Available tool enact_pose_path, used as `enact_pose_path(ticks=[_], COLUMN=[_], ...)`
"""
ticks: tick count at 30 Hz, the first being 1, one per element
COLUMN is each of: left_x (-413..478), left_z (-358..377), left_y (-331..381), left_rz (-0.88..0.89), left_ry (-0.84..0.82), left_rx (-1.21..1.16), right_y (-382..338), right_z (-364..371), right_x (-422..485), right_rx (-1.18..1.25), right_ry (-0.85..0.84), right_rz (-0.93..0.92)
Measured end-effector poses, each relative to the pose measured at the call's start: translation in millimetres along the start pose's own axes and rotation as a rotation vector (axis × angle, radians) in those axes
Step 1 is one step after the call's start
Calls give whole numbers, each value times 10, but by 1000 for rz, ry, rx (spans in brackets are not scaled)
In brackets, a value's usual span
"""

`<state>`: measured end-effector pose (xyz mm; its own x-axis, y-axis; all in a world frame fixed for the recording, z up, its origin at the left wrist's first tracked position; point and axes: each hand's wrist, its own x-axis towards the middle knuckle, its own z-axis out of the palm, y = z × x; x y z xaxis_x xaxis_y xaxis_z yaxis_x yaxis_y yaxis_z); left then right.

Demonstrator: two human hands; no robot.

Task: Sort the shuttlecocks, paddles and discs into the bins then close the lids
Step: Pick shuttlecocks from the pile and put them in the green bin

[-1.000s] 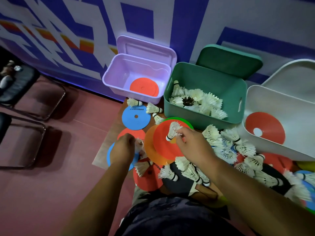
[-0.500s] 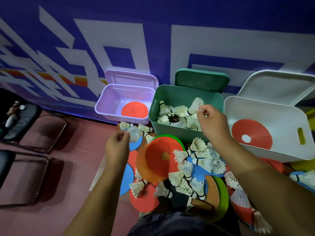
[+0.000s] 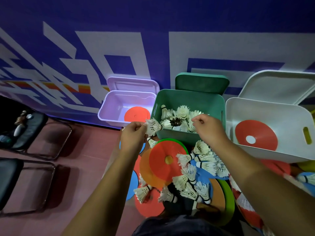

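Wall [image 3: 153, 17]: deep blue, painted with broad white angular bands; orange-and-red stripes [image 3: 81, 88] at left.
Floor [image 3: 85, 167]: smooth reddish-brown surface, violet glow along the wall base.
Seating: two black padded chairs with dark metal tube frames, at left. The far chair [image 3: 29, 126] carries small, unclear items; the near chair [image 3: 8, 181] is cut by the frame edge.
Light: dim.

paddle [image 3: 183, 206] largely hidden beneath shuttlecocks [image 3: 193, 191]

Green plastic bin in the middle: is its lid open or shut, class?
Open: the green lid stands tipped back behind the green plastic bin; white feather shuttlecocks show inside.
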<state>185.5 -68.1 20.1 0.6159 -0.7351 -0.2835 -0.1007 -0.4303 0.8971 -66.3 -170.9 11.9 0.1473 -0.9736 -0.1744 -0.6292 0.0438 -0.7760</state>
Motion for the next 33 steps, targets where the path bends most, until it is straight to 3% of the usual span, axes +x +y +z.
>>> enact_pose_path(ticks=[9, 16, 21, 33], left_x=[302, 347, 136, 148], left_z=[525, 763, 565, -493], left_y=[579, 457, 124, -701], left_rz=[-78, -128, -117, -247], left_ry=[-164, -216, -235, -56], left_rx=[-165, -205, -220, -117], right_y=[175, 287, 210, -296], right_z=[-176, -246, -100, 872], right_x=[-363, -489, -510, -411], right_rx=[35, 113, 108, -11], right_ry=[-6, -26, -59, -317], right_rz=[-36, -2, -7, -105])
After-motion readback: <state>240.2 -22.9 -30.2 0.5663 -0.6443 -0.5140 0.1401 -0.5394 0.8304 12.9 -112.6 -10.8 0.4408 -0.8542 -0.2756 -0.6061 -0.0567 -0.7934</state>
